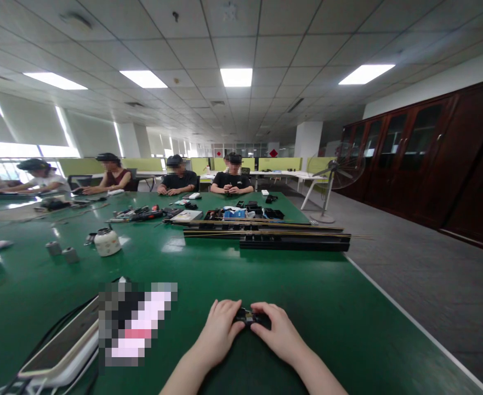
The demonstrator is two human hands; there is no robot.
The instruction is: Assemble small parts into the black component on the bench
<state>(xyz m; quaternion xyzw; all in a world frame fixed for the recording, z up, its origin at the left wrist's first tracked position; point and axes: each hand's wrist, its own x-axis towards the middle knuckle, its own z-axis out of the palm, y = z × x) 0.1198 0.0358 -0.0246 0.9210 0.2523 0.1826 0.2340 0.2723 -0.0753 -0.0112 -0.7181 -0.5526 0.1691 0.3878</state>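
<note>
The left hand (220, 329) pinched one end of a small dark piece (248, 317) between thumb and fingers, and the right hand (280, 332) pinched the other end the same way, fingers curled over its far side and thumbs along its near side. The piece sat in the gap between the two hands, just above or on the worktop (175, 269); contact underneath could not be told.

It looked light and stiff, probably hard plastic with small metal-like parts bared in the middle, so that middle seemed the fragile portion. The solid dark ends seemed the better places to hold, with gentle pressure, since a smooth casing might slip. Its long axis ran crosswise, from the left hand to the right, roughly level; which end was its front could not be made out.

Left of the left hand lay a pale-framed phone (66, 334) with a dark cable (56, 323) beside it. Farther out, beyond the left hand and to its left, stood a white jar (107, 242). Straight ahead of both hands, well apart, lay long black bars (294, 243), also crosswise.
</note>
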